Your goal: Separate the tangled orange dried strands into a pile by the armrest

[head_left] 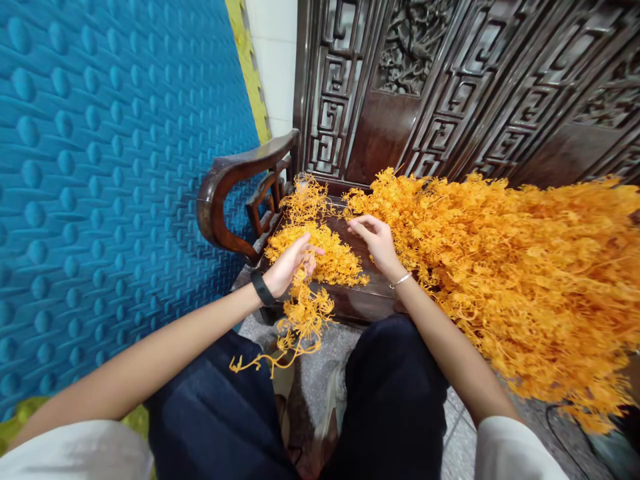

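L hand (295, 261): fingers spread a bit, loosely curled, palm partly facing in; appears to have the top of an orange sprig (306, 315), which hangs below it past the seat's front edge, tail trailing out over the L knee. R hand (377, 241): thumb & fingertips drawn close together, above the seat nr the big heap's L edge; can't tell if a thread is pinched there.

Handling (judged): sprig prob. v. light, soft, bendy, stems a bit springy; not slippery, but curls likely snag on each other. Thin tips may tear. Best hold = thicker stem, not the frilly ends.

Small pile (334, 259) on seat, just beyond L hand; looser wispy clump (306, 199) behind it. Big heap (530, 267) fills the R side, same orange stuff.

Surface: dark wood bench (350, 305), polished, prob. slick. Curved armrest (215, 193) at L, carved back (383, 137) behind.

Room: blue mat (120, 133) w/ raised bumps to L, yellow edging (246, 63), white tiles (274, 67) next to it. Grey speckled floor (350, 353) below, btwn the knees.
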Demonstrator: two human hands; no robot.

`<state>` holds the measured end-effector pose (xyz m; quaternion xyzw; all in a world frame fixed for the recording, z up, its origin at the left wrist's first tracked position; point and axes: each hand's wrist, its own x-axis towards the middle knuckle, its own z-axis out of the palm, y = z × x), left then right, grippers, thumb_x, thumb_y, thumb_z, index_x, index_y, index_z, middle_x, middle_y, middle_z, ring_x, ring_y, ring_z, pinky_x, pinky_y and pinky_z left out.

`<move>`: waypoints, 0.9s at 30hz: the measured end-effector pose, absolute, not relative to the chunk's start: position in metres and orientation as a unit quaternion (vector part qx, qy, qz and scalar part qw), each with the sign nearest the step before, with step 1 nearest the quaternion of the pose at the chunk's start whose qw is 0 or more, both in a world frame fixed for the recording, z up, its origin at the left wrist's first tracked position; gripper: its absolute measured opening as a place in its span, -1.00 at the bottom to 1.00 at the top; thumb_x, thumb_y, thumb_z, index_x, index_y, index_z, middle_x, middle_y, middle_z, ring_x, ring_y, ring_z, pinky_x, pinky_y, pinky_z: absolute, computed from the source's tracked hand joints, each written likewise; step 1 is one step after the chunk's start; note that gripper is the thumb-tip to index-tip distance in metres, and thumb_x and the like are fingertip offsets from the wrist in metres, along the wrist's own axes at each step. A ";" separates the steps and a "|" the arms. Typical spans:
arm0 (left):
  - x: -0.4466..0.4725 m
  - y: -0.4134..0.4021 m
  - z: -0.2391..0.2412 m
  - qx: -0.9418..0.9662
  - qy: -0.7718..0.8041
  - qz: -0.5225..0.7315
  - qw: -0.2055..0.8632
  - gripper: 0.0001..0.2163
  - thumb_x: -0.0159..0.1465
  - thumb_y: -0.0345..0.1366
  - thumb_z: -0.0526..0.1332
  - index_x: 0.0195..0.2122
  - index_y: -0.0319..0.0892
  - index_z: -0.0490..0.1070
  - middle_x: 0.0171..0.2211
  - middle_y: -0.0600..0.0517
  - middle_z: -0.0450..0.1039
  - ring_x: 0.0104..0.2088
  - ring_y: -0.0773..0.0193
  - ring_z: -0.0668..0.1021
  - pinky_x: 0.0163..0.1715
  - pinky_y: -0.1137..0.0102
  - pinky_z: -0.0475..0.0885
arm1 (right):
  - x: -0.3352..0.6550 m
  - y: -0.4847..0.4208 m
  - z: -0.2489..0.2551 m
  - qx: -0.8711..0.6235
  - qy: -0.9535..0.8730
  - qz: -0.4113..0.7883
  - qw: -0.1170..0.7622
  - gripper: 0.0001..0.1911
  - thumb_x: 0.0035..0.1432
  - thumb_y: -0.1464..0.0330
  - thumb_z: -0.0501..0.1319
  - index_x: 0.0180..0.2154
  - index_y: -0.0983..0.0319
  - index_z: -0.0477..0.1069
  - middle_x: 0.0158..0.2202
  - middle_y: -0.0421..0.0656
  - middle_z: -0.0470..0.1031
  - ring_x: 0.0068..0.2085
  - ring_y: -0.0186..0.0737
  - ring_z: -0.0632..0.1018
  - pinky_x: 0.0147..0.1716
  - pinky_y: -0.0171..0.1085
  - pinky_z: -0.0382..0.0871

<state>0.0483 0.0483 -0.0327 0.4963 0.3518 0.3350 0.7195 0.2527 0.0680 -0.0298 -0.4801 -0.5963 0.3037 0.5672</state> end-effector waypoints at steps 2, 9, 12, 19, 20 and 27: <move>0.046 0.050 -0.031 0.472 0.348 0.354 0.728 -0.54 0.24 0.08 -0.08 -0.38 -0.19 0.41 -0.70 0.10 0.20 -0.67 0.40 0.25 -0.65 0.47 0.12 | 0.241 0.052 -0.016 -0.445 -0.622 0.325 0.556 -0.74 0.08 0.19 0.18 -0.52 0.23 0.38 -0.51 -0.20 0.42 -0.43 -0.33 0.42 -0.34 -0.28 0.28; 0.048 0.049 -0.030 0.458 0.365 0.419 0.694 -0.62 0.23 0.01 0.02 -0.32 -0.23 0.40 -0.60 0.09 0.24 -0.58 0.42 0.32 -0.57 0.50 0.21 | 0.194 0.013 -0.012 -0.466 -0.755 0.281 0.365 -0.60 0.03 0.08 0.20 -0.61 0.22 0.20 -0.67 -0.31 0.16 -0.60 -0.45 0.18 -0.57 -0.33 0.02; 0.050 0.046 -0.031 0.468 0.381 0.433 0.669 -0.65 0.21 -0.01 0.08 -0.31 -0.24 0.38 -0.59 0.10 0.24 -0.55 0.40 0.35 -0.57 0.51 0.22 | 0.187 0.014 -0.023 -0.478 -0.790 0.247 0.294 -0.59 0.00 0.11 0.24 -0.63 0.23 0.20 -0.70 -0.32 0.14 -0.62 -0.46 0.14 -0.57 -0.32 -0.01; 0.043 0.045 -0.029 0.538 0.387 0.418 0.621 -0.75 0.10 -0.12 0.24 -0.45 -0.23 0.33 -0.61 0.16 0.21 -0.64 0.49 0.27 -0.65 0.53 0.11 | 0.202 0.031 -0.016 -0.430 -0.711 0.397 0.390 -0.79 0.07 0.25 0.19 -0.49 0.23 0.42 -0.58 -0.27 0.35 -0.56 -0.44 0.28 -0.54 -0.36 0.13; 0.042 0.045 -0.029 0.540 0.384 0.414 0.624 -0.74 0.10 -0.12 0.25 -0.45 -0.23 0.32 -0.62 0.16 0.21 -0.65 0.49 0.27 -0.65 0.53 0.11 | 0.204 0.033 -0.016 -0.426 -0.696 0.419 0.398 -0.80 0.06 0.25 0.19 -0.49 0.24 0.42 -0.56 -0.26 0.37 -0.54 -0.42 0.31 -0.53 -0.35 0.16; 0.045 0.044 -0.032 0.532 0.371 0.418 0.637 -0.75 0.06 -0.16 0.28 -0.41 -0.21 0.28 -0.65 0.18 0.26 -0.67 0.48 0.29 -0.64 0.53 0.16 | 0.201 0.035 -0.025 -0.424 -0.670 0.444 0.418 -0.93 -0.05 0.41 0.22 -0.43 0.24 0.36 -0.49 -0.25 0.43 -0.45 -0.39 0.41 -0.43 -0.33 0.28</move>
